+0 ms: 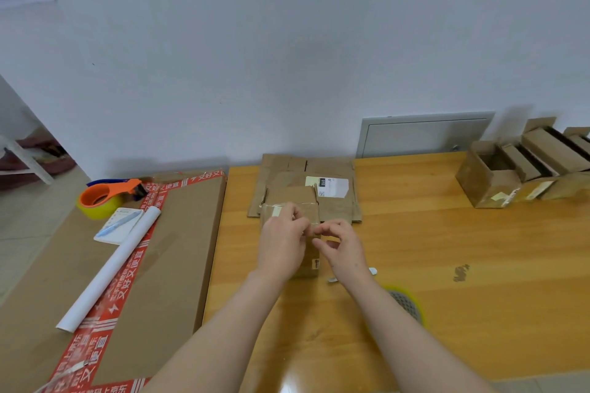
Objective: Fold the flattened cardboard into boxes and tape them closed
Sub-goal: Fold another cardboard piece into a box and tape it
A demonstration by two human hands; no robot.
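Small box (308, 210) is held by curled left grip (281, 242); right grip (343, 249) is curled beside it, hold indeterminable.

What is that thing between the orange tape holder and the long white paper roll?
A notepad with a blue pen on it lies there, shown by the head view.
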